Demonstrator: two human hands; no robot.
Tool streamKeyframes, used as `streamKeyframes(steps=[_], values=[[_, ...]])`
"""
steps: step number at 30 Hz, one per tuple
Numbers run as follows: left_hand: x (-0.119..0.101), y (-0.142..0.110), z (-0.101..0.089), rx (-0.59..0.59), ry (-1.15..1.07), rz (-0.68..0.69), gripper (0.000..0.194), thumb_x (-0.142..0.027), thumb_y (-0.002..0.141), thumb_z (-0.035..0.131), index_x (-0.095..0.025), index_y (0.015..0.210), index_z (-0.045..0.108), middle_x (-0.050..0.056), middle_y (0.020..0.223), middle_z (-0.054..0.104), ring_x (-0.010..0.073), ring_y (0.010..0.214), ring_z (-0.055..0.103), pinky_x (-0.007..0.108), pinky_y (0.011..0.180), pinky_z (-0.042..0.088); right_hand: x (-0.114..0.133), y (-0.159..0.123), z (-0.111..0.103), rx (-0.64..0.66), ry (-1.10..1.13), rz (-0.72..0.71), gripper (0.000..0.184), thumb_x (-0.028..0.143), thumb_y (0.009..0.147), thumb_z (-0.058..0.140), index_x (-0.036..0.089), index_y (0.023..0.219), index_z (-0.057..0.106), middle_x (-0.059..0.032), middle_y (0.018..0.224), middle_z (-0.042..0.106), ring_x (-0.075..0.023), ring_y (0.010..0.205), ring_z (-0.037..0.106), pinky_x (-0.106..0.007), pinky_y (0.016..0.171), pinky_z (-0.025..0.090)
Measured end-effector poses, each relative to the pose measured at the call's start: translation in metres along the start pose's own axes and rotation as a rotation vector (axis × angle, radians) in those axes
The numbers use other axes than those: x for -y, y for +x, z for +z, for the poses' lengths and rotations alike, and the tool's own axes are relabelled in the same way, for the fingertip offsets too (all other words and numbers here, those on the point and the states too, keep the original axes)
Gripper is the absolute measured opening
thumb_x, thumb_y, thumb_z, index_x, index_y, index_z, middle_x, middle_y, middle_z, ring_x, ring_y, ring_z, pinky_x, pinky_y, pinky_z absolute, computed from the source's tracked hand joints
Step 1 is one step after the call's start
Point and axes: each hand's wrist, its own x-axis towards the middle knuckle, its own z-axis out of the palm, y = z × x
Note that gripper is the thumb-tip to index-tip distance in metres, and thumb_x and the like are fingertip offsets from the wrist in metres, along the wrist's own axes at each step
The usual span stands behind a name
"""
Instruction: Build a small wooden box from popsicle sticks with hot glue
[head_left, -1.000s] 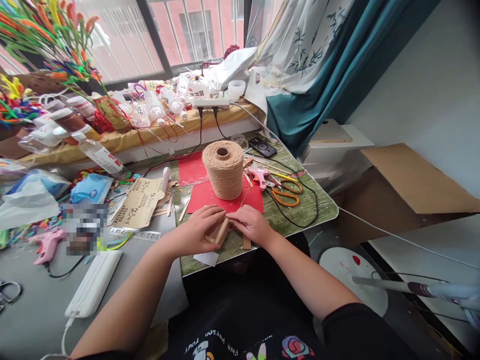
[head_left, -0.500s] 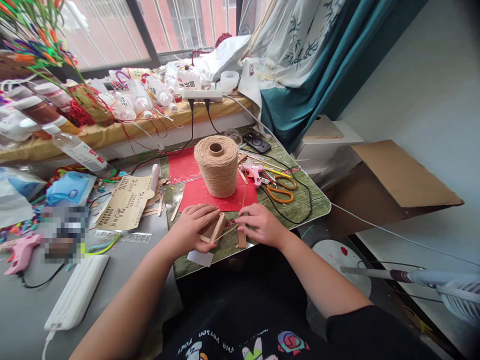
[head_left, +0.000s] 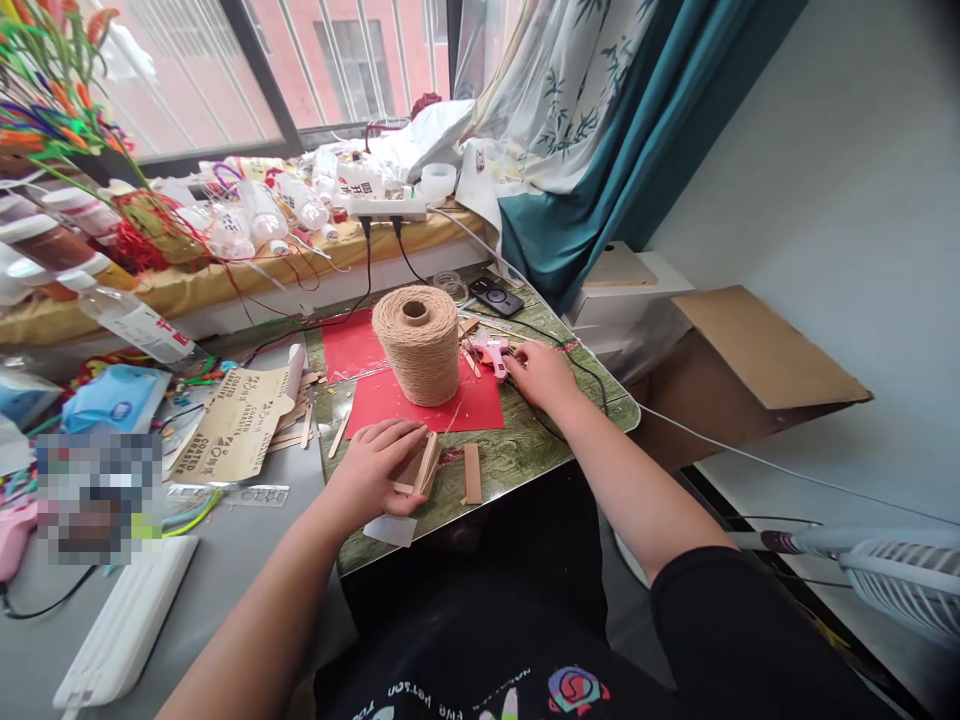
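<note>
My left hand (head_left: 384,465) is wrapped round a small wooden stick frame (head_left: 426,466) near the front edge of the green table, with its thumb along the lower side. My right hand (head_left: 541,375) is stretched out at the right of the table, its fingers curled just beside a pink glue gun (head_left: 493,354). What lies in those fingers is hidden; the orange-handled scissors are covered there. A short flat wooden piece (head_left: 472,474) lies loose to the right of the frame. Behind the frame stands a big spool of twine (head_left: 417,350), a strand trailing down from it.
Red sheets (head_left: 480,405) lie under the spool. A black phone (head_left: 496,297) and a cable are at the back right. Sandpaper (head_left: 240,425) and craft sticks (head_left: 300,425) are on the left. A white power strip (head_left: 127,625) lies at front left; a cardboard box (head_left: 772,345) stands right.
My right hand has left the wooden piece and the twine, moving away and right to the glue gun and scissors. My left hand still holds the frame. The view has shifted slightly.
</note>
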Motion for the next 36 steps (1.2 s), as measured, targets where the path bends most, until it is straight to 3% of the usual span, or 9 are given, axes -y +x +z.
streamKeyframes(steps=[3, 6, 9, 13, 17, 19, 23, 30, 36], values=[[-0.001, 0.000, 0.000, -0.012, 0.012, 0.018, 0.090, -0.064, 0.077, 0.079, -0.028, 0.154, 0.050, 0.015, 0.152, 0.061, 0.0400, 0.139, 0.055, 0.054, 0.116, 0.041, 0.023, 0.011, 0.015, 0.091, 0.023, 0.096, 0.036, 0.045, 0.090, 0.076, 0.017, 0.109, 0.065, -0.0154, 0.104, 0.076, -0.0306, 0.096, 0.070, -0.039, 0.087, 0.053], [-0.001, 0.001, 0.000, -0.025, 0.024, 0.036, 0.090, -0.062, 0.078, 0.079, -0.026, 0.155, 0.049, 0.015, 0.150, 0.062, 0.0394, 0.138, 0.056, 0.054, 0.115, 0.043, 0.035, 0.018, 0.025, 0.101, 0.056, 0.153, 0.039, 0.026, 0.081, 0.082, 0.015, 0.112, 0.060, -0.0176, 0.104, 0.075, -0.0327, 0.095, 0.071, -0.038, 0.083, 0.053], [-0.001, 0.001, 0.001, -0.032, 0.028, 0.040, 0.091, -0.063, 0.077, 0.078, -0.026, 0.155, 0.049, 0.015, 0.150, 0.062, 0.0394, 0.138, 0.056, 0.054, 0.114, 0.043, 0.032, 0.016, 0.024, 0.042, 0.107, 0.198, 0.040, 0.015, 0.082, 0.073, 0.015, 0.118, 0.055, -0.0191, 0.109, 0.074, -0.0336, 0.099, 0.071, -0.039, 0.086, 0.053], [-0.001, 0.001, 0.001, -0.042, 0.022, 0.042, 0.090, -0.063, 0.078, 0.078, -0.027, 0.155, 0.048, 0.015, 0.151, 0.061, 0.0396, 0.137, 0.056, 0.055, 0.115, 0.043, 0.015, 0.004, 0.013, -0.136, 0.194, 0.247, 0.047, 0.017, 0.089, 0.060, 0.015, 0.133, 0.044, -0.0224, 0.133, 0.065, -0.0308, 0.113, 0.068, -0.040, 0.094, 0.054], [0.000, 0.000, 0.001, -0.036, 0.010, 0.030, 0.091, -0.061, 0.078, 0.078, -0.029, 0.157, 0.047, 0.014, 0.151, 0.061, 0.0401, 0.137, 0.056, 0.056, 0.114, 0.042, 0.003, -0.007, 0.005, -0.382, 0.834, 0.328, 0.048, 0.028, 0.081, 0.073, 0.020, 0.123, 0.050, -0.0121, 0.121, 0.069, -0.0240, 0.105, 0.069, -0.037, 0.093, 0.057], [0.002, -0.001, 0.002, -0.033, 0.014, 0.031, 0.091, -0.060, 0.077, 0.079, -0.029, 0.157, 0.047, 0.014, 0.151, 0.061, 0.0406, 0.138, 0.056, 0.056, 0.114, 0.042, 0.001, -0.013, 0.004, -0.323, 1.118, 0.368, 0.044, 0.034, 0.075, 0.079, 0.022, 0.111, 0.055, -0.0050, 0.102, 0.072, -0.0216, 0.092, 0.070, -0.036, 0.086, 0.059], [0.004, -0.001, 0.005, -0.044, 0.024, 0.050, 0.091, -0.059, 0.077, 0.079, -0.027, 0.156, 0.048, 0.015, 0.151, 0.061, 0.0409, 0.138, 0.056, 0.056, 0.114, 0.043, 0.003, -0.033, -0.001, -0.171, 1.284, 0.392, 0.039, 0.043, 0.076, 0.080, 0.024, 0.102, 0.058, 0.0028, 0.077, 0.066, -0.0162, 0.071, 0.067, -0.034, 0.075, 0.063], [0.001, 0.000, 0.003, -0.050, 0.035, 0.045, 0.090, -0.054, 0.075, 0.080, -0.027, 0.155, 0.050, 0.013, 0.151, 0.062, 0.0408, 0.137, 0.057, 0.055, 0.114, 0.044, 0.011, -0.065, -0.020, -0.026, 1.536, 0.412, 0.027, 0.028, 0.075, 0.072, 0.023, 0.101, 0.065, 0.0001, 0.093, 0.067, -0.0129, 0.078, 0.065, -0.027, 0.072, 0.061], [0.000, 0.000, 0.002, -0.044, 0.026, 0.042, 0.090, -0.056, 0.077, 0.080, -0.027, 0.156, 0.048, 0.014, 0.151, 0.061, 0.0400, 0.138, 0.056, 0.056, 0.114, 0.044, 0.020, -0.076, -0.016, -0.031, 1.601, 0.350, 0.028, 0.026, 0.081, 0.072, 0.025, 0.108, 0.065, 0.0015, 0.093, 0.065, -0.0115, 0.074, 0.061, -0.025, 0.068, 0.056]])
